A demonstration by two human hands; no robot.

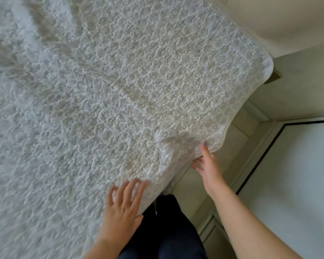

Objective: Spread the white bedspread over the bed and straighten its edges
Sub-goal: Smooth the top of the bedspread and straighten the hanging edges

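The white bedspread (120, 101), quilted with a bumpy pattern, covers the bed across most of the head view. Its near edge runs diagonally from the far right corner down toward my legs. My left hand (123, 206) lies flat on top of the bedspread near that edge, fingers spread. My right hand (207, 163) grips the edge where it hangs over the bed's side, thumb on top and fingers underneath, lifting the fabric slightly. Folds ripple across the far left part of the cover.
My dark trouser legs (168, 227) stand against the bed's side. A narrow strip of pale floor (230, 152) runs between the bed and a white wall with skirting board (254, 165). A small brown piece (274, 76) shows past the far corner.
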